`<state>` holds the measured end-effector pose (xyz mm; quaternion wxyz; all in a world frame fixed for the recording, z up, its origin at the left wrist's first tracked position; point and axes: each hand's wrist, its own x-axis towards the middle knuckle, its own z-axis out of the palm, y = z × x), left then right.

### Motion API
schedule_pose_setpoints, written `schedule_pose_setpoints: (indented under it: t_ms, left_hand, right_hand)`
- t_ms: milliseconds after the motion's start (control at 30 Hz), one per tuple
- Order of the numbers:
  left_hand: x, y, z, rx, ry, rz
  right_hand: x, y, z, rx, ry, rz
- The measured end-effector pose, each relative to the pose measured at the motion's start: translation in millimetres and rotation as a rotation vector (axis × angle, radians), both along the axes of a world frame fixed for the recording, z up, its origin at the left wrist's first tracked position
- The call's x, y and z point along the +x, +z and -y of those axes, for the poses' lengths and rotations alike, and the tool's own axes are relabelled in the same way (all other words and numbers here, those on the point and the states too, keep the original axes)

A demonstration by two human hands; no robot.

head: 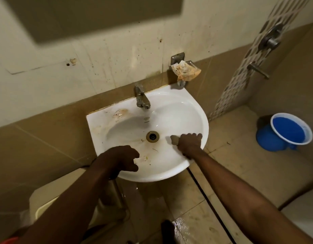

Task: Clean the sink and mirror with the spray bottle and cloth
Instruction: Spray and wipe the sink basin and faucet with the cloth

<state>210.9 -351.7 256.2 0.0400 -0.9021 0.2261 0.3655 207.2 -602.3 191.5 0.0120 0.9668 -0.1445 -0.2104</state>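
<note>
Right hand presses a cloth inside the sink; left hand, fingers curled, grips its front rim.

One sink, one tap, one bucket, two hands.

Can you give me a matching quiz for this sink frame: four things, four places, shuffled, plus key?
Things:
1. grey metal tap
2. blue plastic bucket
3. small grey cloth
4. round metal drain

Places:
A. on the floor, right of the white ceramic sink
B. bottom of the basin
C. back rim of the sink, by the wall
D. held by the right hand against the basin's right side

Pairs: 1-C, 2-A, 3-D, 4-B
</note>
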Motion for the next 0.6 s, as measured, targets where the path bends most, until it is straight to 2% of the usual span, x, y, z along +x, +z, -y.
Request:
schedule_pose_setpoints:
  t_ms: [33, 167, 200, 267, 367, 433, 533, 600]
  left_hand:
    - [-1.9, 2.4, -2.6, -0.028, 0.008, -0.002]
    - [-5.4, 5.9, -5.3, -0.107, 0.036, -0.055]
    - [-5.2, 5.2, -5.7, -0.098, 0.02, -0.075]
    - [-5.0, 4.9, -4.7, -0.072, -0.002, -0.112]
    - [-9.3, 5.7, -0.2, -0.078, 0.006, -0.125]
    - [-12.5, 6.0, 4.1, -0.089, -0.006, -0.108]
    - [-13.2, 6.2, 5.3, -0.049, -0.02, -0.137]
    - [-12.7, 8.2, 3.2, -0.015, -0.013, -0.169]
  right_hand:
    - [-3.6, 0.9, -12.8, 0.037, 0.017, -0.019]
    - [-30.2, -4.3, -78.2, 0.433, 0.0, -0.167]
    - [-32.7, -0.6, -80.8, 0.441, 0.016, -0.176]
    - [-31.0, 13.9, -64.9, 0.333, 0.018, -0.135]
    - [-35.2, 26.7, -25.6, 0.1, -0.113, 0.03]
    - [-45.3, 24.3, -25.9, 0.02, -0.18, 0.126]
    - [-61.1, 17.3, -81.5, 0.204, -0.184, 0.091]
    - [-70.6, 19.6, -109.8, 0.345, -0.101, 0.033]
